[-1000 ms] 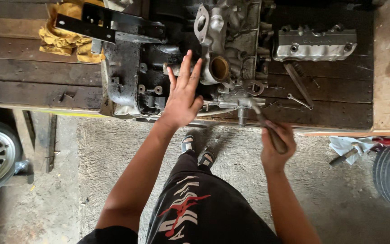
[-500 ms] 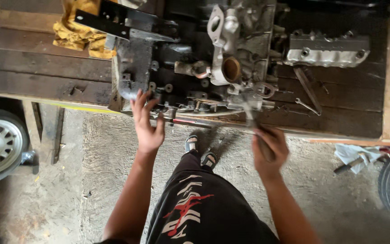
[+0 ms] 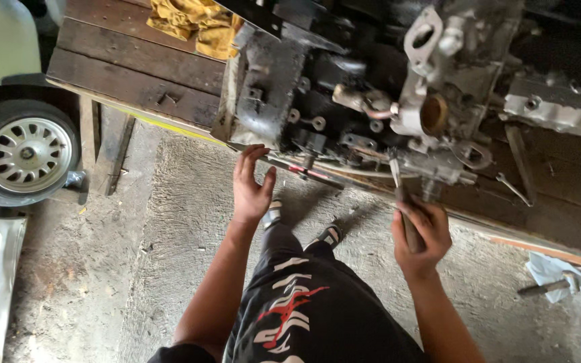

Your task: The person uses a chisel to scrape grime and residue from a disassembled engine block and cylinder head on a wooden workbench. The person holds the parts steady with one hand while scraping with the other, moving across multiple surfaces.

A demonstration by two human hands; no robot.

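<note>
right hand [image 3: 419, 235] is fisted around a tool [image 3: 405, 215] poked up under the engine [image 3: 371, 101] at the bench [image 3: 136, 67] edge, left hand [image 3: 250, 188] spread open just below it holding nothing, so if that tool slips off he'll probably bark his knuckles on the casting

No packages, labels, signs or screens show anywhere around the engine block [image 3: 371, 87] on the wooden worktop [image 3: 136, 64]; nothing of that kind lies on the floor beside it either.

Right hand [image 3: 419, 235] around tool handle [image 3: 409, 232] below engine [image 3: 371, 101]
</note>
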